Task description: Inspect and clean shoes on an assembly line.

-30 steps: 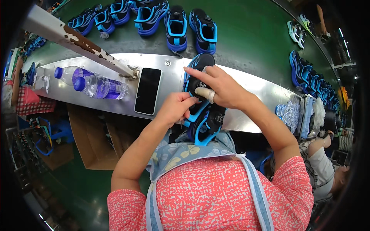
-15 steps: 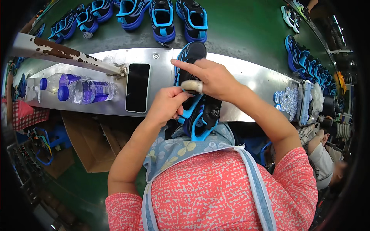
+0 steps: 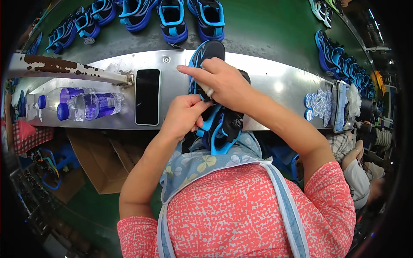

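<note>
A black and blue sneaker lies toe-away at the bench edge under both my hands. My left hand pinches at its opening, thumb and forefinger together; what lies between them is too small to see. Across the sneaker's upper reaches my right hand, forefinger stretched leftward and other fingers curled. Beneath that hand shows a cream-coloured piece; whether it is held or worn on a finger is unclear. A second sneaker lies against the first on the right, heel toward my apron, partly covered by my right hand.
Left on the metal bench are a black-screened phone and two water bottles, below a chipped metal bar. Sneakers line the green surface beyond. Round discs and a tray sit right.
My right hand has shifted slightly left and down over the sneaker, covering more of the cream-coloured piece. My left hand keeps its pinch. The whole view has shifted a little.
</note>
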